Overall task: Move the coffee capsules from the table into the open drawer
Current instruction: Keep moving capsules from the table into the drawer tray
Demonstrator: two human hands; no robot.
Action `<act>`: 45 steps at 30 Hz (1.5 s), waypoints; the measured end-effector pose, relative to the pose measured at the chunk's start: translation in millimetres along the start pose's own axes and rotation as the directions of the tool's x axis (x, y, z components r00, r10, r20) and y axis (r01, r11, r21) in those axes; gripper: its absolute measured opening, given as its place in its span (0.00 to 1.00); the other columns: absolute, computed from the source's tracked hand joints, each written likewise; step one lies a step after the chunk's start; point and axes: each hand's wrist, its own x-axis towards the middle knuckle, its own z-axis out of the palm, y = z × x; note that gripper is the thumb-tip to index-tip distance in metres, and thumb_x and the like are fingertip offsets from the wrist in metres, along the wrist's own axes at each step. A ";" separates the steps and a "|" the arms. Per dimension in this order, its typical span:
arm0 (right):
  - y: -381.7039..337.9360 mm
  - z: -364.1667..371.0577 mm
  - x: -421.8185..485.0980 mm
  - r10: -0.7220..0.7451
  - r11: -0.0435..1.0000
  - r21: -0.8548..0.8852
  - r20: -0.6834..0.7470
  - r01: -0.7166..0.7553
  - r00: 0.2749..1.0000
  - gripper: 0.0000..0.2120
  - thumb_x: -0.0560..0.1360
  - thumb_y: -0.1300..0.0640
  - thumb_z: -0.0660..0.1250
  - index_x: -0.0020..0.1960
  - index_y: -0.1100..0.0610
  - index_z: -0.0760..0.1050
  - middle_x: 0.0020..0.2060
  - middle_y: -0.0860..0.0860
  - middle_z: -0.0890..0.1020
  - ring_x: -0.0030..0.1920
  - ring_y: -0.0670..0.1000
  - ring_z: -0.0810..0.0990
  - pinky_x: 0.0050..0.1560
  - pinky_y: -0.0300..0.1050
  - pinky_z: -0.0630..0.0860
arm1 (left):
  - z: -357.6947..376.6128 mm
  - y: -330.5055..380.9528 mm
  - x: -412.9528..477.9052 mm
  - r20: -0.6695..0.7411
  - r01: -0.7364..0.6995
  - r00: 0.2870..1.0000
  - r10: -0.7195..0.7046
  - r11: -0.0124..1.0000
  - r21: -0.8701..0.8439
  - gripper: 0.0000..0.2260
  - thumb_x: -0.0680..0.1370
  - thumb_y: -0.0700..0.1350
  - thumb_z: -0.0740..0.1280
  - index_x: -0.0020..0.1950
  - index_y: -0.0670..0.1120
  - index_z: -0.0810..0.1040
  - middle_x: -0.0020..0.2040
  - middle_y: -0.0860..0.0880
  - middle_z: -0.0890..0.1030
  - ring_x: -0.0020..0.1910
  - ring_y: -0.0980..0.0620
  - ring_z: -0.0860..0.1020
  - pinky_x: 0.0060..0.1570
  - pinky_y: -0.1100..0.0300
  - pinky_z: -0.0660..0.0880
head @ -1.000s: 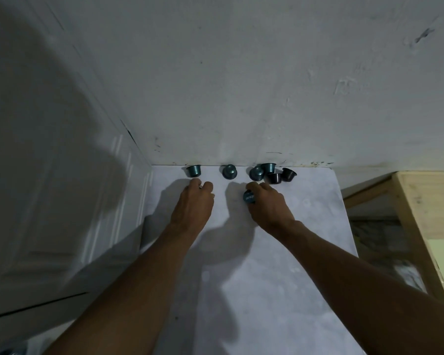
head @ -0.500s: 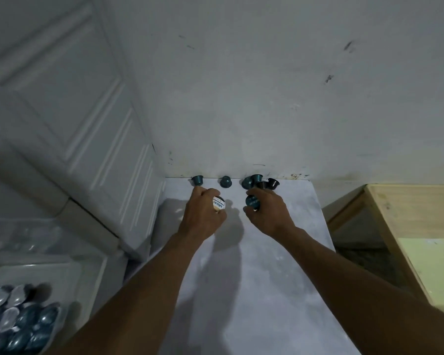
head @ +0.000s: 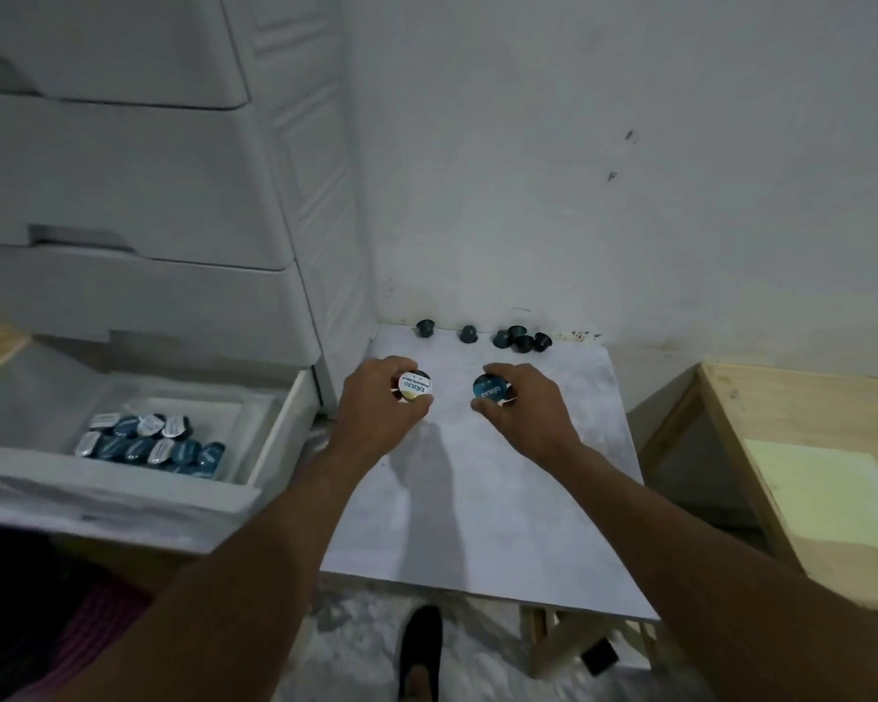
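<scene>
A person's left hand (head: 371, 418) pinches a white-lidded capsule (head: 415, 386) between thumb and curled fingers, its foil face turned up to the camera. The right hand (head: 528, 418) pinches a blue-lidded capsule (head: 490, 388) the same way, and both are held over the pale table (head: 528, 499). Beyond the fingertips, six more dark capsules wait along the wall: a lone capsule (head: 425, 327) ahead of the left hand, a second capsule (head: 468, 333) ahead of the gap between the hands, and a loose cluster (head: 522, 341) ahead of the right hand. The open drawer (head: 280, 433) lies to the outside of the left hand and lower, with stored capsules (head: 153, 440) already lined up inside, lids up. The capsules look very light, each a small stiff cup with a thin foil lid. The tapered, smooth sides could probably slip from a loose pinch. The safest hold appears to be around the side wall just under the rim, with fingers kept off the foil, which would likely dent or puncture under pressure. The right hand has the longer carry, across in front of the left.
</scene>
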 end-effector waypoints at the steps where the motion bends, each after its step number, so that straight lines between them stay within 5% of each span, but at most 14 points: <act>1: -7.7 2.7 -7.9 -0.017 1.000 0.013 0.012 0.017 1.000 0.24 0.71 0.53 0.73 0.65 0.55 0.74 0.57 0.54 0.79 0.53 0.52 0.78 0.55 0.42 0.74 | -10.2 -0.6 -10.4 -0.012 0.010 1.000 -0.010 1.000 -0.016 0.18 0.65 0.43 0.77 0.54 0.48 0.80 0.51 0.46 0.79 0.46 0.52 0.80 0.52 0.53 0.79; 7: -64.8 32.1 -36.5 -0.102 0.988 0.118 0.052 0.096 0.993 0.23 0.69 0.57 0.75 0.63 0.56 0.74 0.56 0.53 0.80 0.49 0.49 0.78 0.55 0.40 0.77 | -71.3 -15.6 -57.1 -0.061 0.057 0.996 -0.059 0.997 -0.043 0.17 0.66 0.41 0.77 0.53 0.46 0.81 0.49 0.48 0.82 0.44 0.55 0.81 0.48 0.61 0.78; 14: -137.9 91.7 -49.4 -0.164 0.983 0.106 0.125 0.151 0.978 0.23 0.70 0.58 0.73 0.64 0.56 0.74 0.59 0.54 0.79 0.56 0.52 0.79 0.60 0.43 0.76 | -145.0 -60.8 -79.9 -0.117 0.058 0.992 -0.048 0.995 0.079 0.14 0.67 0.41 0.75 0.52 0.46 0.81 0.49 0.47 0.81 0.47 0.51 0.79 0.50 0.56 0.77; 22: -228.9 170.8 -54.8 -0.230 0.970 0.096 0.092 0.221 0.969 0.10 0.68 0.66 0.71 0.49 0.63 0.79 0.45 0.59 0.82 0.45 0.57 0.80 0.50 0.57 0.79 | -243.2 -138.8 -69.3 -0.086 0.058 0.995 -0.044 0.985 0.165 0.18 0.67 0.44 0.75 0.57 0.46 0.79 0.53 0.48 0.80 0.48 0.54 0.79 0.50 0.64 0.75; 26: -258.4 205.7 -46.9 -0.239 0.969 0.081 0.070 0.234 0.968 0.11 0.67 0.66 0.73 0.50 0.62 0.80 0.46 0.58 0.83 0.46 0.56 0.80 0.51 0.55 0.79 | -284.9 -166.5 -52.4 -0.058 0.026 0.998 -0.015 0.981 0.192 0.17 0.68 0.45 0.76 0.56 0.47 0.80 0.52 0.49 0.81 0.46 0.55 0.78 0.50 0.64 0.73; 37: -250.6 269.0 13.4 -0.105 0.994 0.012 0.135 0.105 0.985 0.21 0.69 0.63 0.73 0.61 0.56 0.76 0.57 0.54 0.79 0.53 0.51 0.78 0.56 0.41 0.73 | -291.6 -226.1 21.4 0.127 0.000 0.992 -0.023 0.985 0.174 0.20 0.67 0.43 0.77 0.58 0.47 0.80 0.54 0.51 0.82 0.46 0.58 0.79 0.50 0.67 0.73; 45: -220.3 297.6 59.1 -0.042 0.996 -0.070 0.273 0.063 0.961 0.22 0.68 0.62 0.73 0.62 0.56 0.77 0.52 0.54 0.76 0.51 0.54 0.78 0.57 0.48 0.76 | -263.4 -266.0 71.1 0.291 0.046 0.952 -0.099 0.982 0.184 0.19 0.66 0.41 0.77 0.56 0.48 0.81 0.51 0.47 0.80 0.49 0.51 0.79 0.55 0.52 0.77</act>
